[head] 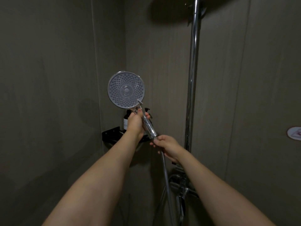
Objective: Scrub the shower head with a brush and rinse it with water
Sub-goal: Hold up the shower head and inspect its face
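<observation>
Both forearms reached away from me into the dim shower corner, where my left hand (136, 123) had its fingers (146, 114) closed around the clear handle just under the shower head (126, 90), holding it upright with the round nozzle face turned toward me. My right hand (167, 146), nearer and to the right, pinched the metal hose (166, 173) at the handle's lower end. Behind them a black corner shelf (110, 133) carried a dark bottle (126, 120), and the chrome riser pipe (193, 62) rose at right.
</observation>
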